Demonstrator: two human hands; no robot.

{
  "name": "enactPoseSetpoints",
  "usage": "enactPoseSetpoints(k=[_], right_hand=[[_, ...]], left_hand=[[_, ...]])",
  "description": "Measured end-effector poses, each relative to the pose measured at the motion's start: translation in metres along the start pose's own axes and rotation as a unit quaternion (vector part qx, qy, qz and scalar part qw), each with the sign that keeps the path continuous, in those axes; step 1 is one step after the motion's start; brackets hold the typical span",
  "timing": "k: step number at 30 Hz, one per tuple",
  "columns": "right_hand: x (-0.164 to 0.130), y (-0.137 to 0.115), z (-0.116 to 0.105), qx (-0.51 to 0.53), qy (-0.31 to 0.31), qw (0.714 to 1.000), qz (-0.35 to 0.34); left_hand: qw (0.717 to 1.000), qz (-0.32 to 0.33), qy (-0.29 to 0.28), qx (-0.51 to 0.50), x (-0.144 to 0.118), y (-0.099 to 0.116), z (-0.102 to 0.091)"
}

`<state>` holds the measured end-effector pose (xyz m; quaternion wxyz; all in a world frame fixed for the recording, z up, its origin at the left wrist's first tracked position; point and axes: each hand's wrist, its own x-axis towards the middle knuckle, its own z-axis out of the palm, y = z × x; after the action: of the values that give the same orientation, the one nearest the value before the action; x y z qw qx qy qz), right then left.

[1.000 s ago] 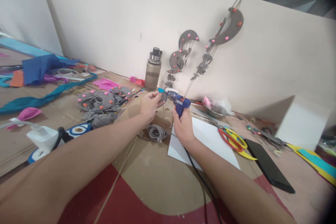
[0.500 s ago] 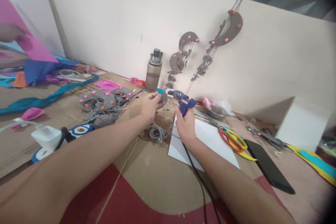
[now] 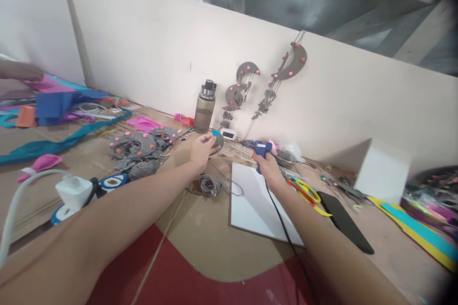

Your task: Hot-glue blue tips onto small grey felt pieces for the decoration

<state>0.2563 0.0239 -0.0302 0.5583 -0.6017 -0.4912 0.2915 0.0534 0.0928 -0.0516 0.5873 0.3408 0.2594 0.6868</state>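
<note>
Between the fingers of my left hand is a small grey felt piece, its outer part showing past the fingertips. My right hand grips a blue glue gun by the handle, its nozzle pointing left. From the gun a black cable runs down toward me. A coil of grey cord lies on the cardboard below my left hand, with a loose end reaching onto a white board under my right hand.
A water bottle stands by the wall. Grey crescents with pompoms lie at left; similar strings hang on the wall. Scissors and a black phone are at right. A white plug sits left. Another person's hand touches pink felt.
My right hand has moved the glue gun rightward, away from the grey piece. My left hand still holds that piece. The other person's hand and pink felt have lowered. The view has tilted up.
</note>
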Motion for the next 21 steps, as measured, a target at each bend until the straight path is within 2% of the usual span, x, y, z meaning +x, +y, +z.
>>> enactPoseSetpoints(k=[2,5,10,13,15,18,21], right_hand=[[-0.001,0.0,-0.011,0.028,-0.013,0.997,0.068],[-0.007,-0.004,-0.018,0.064,-0.051,0.99,0.114],[-0.019,-0.01,-0.017,0.13,-0.065,0.98,0.134],[-0.027,-0.012,-0.012,0.162,-0.055,0.98,0.1],[-0.033,-0.015,-0.005,0.164,-0.044,0.984,0.048],[-0.043,-0.023,0.008,0.115,-0.037,0.992,-0.047],[-0.054,-0.034,0.022,0.048,-0.061,0.991,-0.111]], left_hand=[[1.0,0.004,-0.001,0.001,-0.003,0.001,0.002],[1.0,0.007,0.003,0.003,-0.006,0.004,0.003],[1.0,-0.007,0.007,0.011,-0.009,0.006,0.005],[1.0,-0.012,0.007,0.014,-0.011,0.006,0.007],[1.0,-0.021,0.005,0.017,-0.013,0.006,0.008],[0.999,-0.032,0.005,0.027,-0.015,0.006,0.011],[0.999,-0.031,0.004,0.037,-0.016,0.004,0.012]])
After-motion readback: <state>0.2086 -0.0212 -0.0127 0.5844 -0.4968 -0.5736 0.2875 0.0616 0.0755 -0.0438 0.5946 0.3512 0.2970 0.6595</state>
